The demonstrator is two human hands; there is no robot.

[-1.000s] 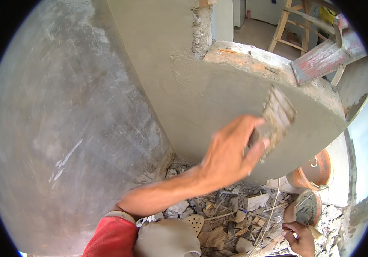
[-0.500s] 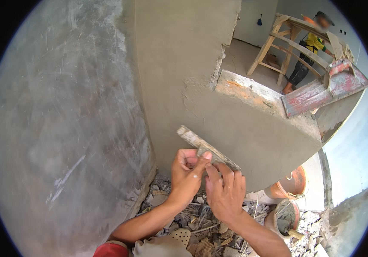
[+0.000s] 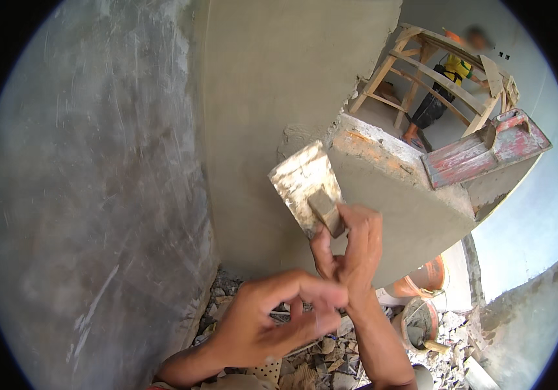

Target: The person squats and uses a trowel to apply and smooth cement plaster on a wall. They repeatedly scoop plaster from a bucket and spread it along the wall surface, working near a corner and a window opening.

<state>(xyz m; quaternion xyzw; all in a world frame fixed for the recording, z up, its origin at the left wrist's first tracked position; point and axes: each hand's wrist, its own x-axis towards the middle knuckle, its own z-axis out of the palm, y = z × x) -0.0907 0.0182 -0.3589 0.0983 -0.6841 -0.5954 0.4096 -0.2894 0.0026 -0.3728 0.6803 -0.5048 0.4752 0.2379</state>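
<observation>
My right hand (image 3: 357, 250) grips a small plastering float (image 3: 297, 183) by its block-like handle (image 3: 322, 207). The float's pale, mortar-smeared back is tilted up, with the smooth grey-brown plastered wall (image 3: 246, 130) behind it. Below and to its left, my left hand (image 3: 259, 312) hangs close to the right wrist, its fingers curved and apart with nothing visible in them. Some of its fingertips are blurred. Whether the left fingers touch the right wrist, I cannot tell.
A larger red-stained float (image 3: 451, 159) lies on the broken-edged ledge (image 3: 389, 148). Below stand an orange bucket (image 3: 430, 276) and a bucket with grey mortar (image 3: 415, 325), among rubble (image 3: 334, 361). Beyond the opening, a person (image 3: 458, 68) stands by a wooden trestle (image 3: 373, 84). A grey wall (image 3: 97, 175) flanks my left.
The float has turned from edge-on to showing its back and handle. My left hand has let go of it and dropped toward the right wrist. The view has shifted slightly.
</observation>
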